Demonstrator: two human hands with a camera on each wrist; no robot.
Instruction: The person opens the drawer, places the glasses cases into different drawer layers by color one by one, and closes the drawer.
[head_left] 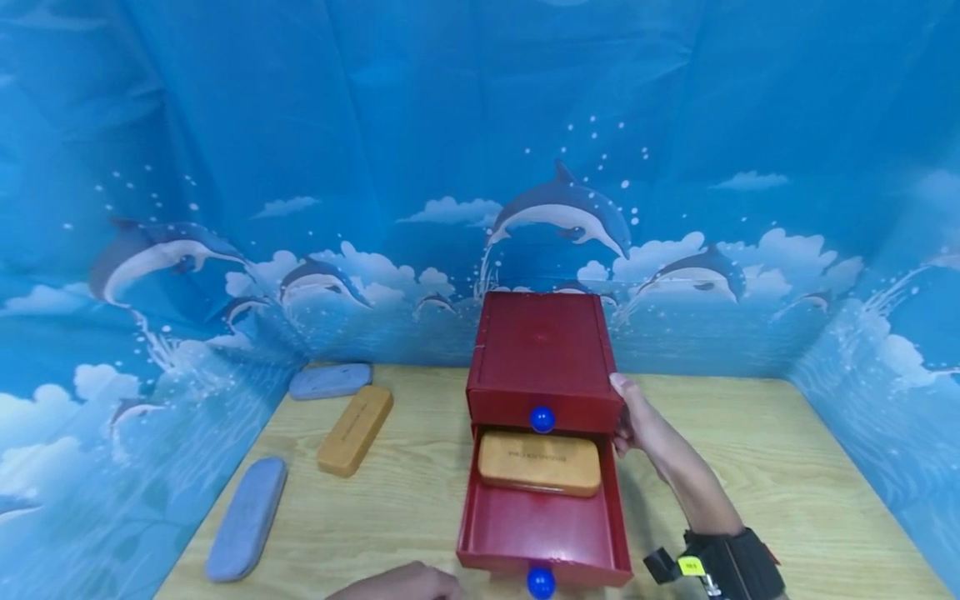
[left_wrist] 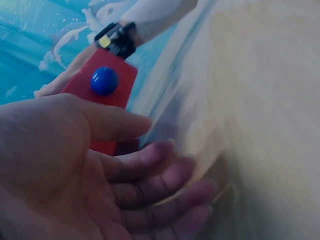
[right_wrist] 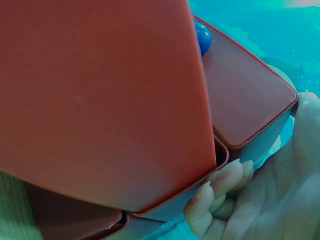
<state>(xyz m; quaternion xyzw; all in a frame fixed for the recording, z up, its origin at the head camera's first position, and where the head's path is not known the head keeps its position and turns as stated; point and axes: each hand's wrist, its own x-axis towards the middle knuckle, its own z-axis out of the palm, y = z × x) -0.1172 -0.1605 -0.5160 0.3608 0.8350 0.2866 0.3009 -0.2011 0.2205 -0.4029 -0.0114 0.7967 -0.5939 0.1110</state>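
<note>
A red drawer box [head_left: 543,346] with a blue knob [head_left: 542,419] on its upper drawer stands on the table. Below, the lower drawer [head_left: 547,525] is pulled out towards me, a second blue knob [head_left: 541,582] on its front. A tan glasses case [head_left: 538,462] lies across the back of that drawer. My right hand [head_left: 643,425] grips the box's right side, thumb at the top edge and fingers curled against the side wall. At the bottom edge of the head view, my left hand [head_left: 408,583] is left of the lower knob, fingers loosely bent and holding nothing.
Another tan case [head_left: 356,431] lies on the wooden table [head_left: 420,500] to the left. Beyond it is a grey-blue case [head_left: 330,381], and a second grey-blue case [head_left: 247,518] is near the left edge. A dolphin-print curtain [head_left: 420,125] surrounds the table's back and sides.
</note>
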